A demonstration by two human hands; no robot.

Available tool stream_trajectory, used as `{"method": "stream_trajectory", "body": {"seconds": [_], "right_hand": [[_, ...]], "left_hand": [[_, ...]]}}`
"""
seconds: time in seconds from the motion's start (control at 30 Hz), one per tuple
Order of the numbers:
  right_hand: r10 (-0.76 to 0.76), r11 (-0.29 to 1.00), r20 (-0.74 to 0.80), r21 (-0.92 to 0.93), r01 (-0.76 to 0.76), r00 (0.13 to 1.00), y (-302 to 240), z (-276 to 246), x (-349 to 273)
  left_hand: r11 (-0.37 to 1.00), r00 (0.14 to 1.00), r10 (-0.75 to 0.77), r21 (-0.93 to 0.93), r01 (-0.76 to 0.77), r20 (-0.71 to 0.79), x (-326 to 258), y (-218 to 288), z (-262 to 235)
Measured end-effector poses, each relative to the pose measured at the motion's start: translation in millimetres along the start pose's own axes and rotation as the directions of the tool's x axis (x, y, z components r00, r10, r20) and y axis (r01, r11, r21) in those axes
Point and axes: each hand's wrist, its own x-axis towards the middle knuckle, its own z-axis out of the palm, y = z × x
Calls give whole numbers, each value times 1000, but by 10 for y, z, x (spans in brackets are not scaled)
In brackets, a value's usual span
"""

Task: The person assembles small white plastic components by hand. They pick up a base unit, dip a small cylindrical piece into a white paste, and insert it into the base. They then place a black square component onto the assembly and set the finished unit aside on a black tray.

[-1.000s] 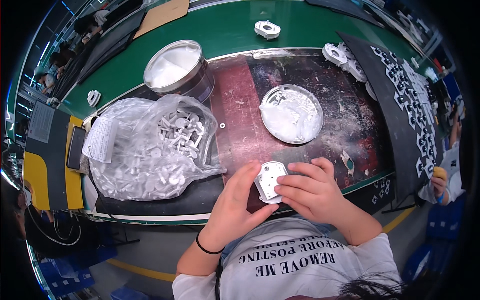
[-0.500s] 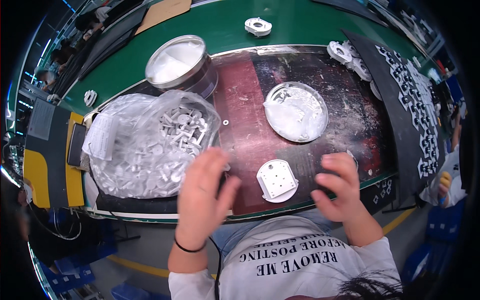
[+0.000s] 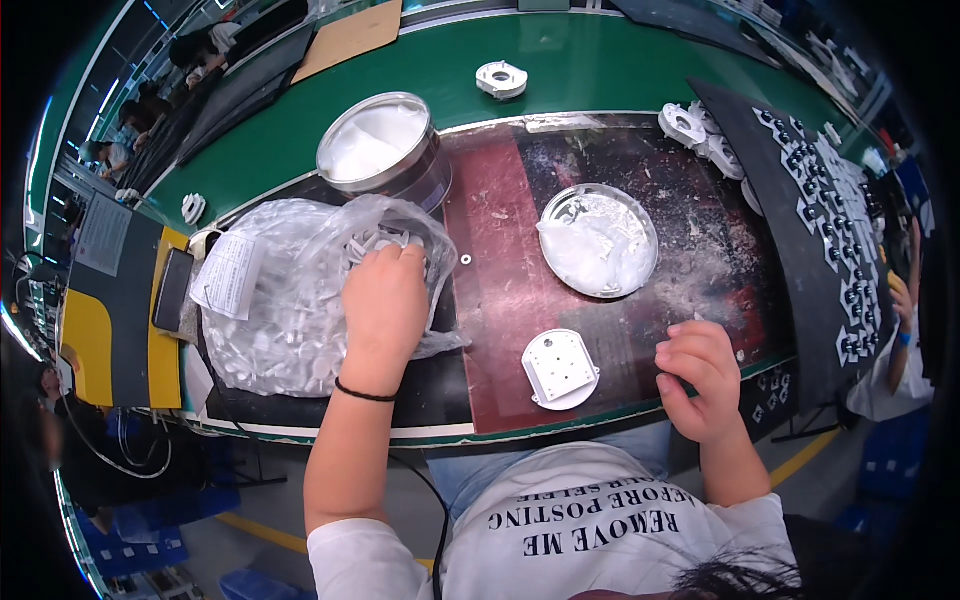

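1. Dark red and dusty with white powder, the work mat sits on a bench beside a green conveyor belt; every place below is given from this mat.

2. Step in hand, as I judge it: fetching a fresh small part. The left hand is just off the mat's left edge, plunged into the mouth of the clear plastic bag. Its fingers are curled down among the contents; whether they have closed on a piece I cannot tell, since the tips are buried.

3. The right hand rests at the mat's lower right corner, fingers loosely clenched. It may pinch something tiny, but that is too small to tell.

4. The white square base plate lies flat at the mat's near edge, between the two hands and touched by neither.

5. The next move likely calls for picking one piece out of a tangled heap, then bringing it to the plate. That needs a fine pinch, as the pieces look light and jumbled.

6. Materials and shapes:
   - The bag is thin, crinkled film, glossy, stuffed with small white moulded plastic pieces.
   - The plate is matt white plastic, with rounded corners and small holes.
   - On the mat's upper right lies a shallow round metal dish with pale scraps in it.
   - At the mat's upper left corner stands a round metal tin, shiny-walled, pale inside.
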Motion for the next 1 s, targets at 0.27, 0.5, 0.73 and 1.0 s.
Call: {"method": "stream_trajectory", "body": {"seconds": [0.27,0.5,0.73,1.0], "right_hand": [[115,963,71,235,-128,991,25,13,168],[414,-77,694,671,-737,589,-95,330,709],[539,-245,511,856,-456,669,149,387,609],[733,161,78,945,-284,676,627,149,466]], "left_hand": [[939,969,-117,-342,37,-216,17,49,-232],[773,758,333,-298,-560,-561,128,731,-408],[460,462,659,-168,-872,-594,472,928,-436],[978,935,207,86,-190,-287,2150,694,185]]}}
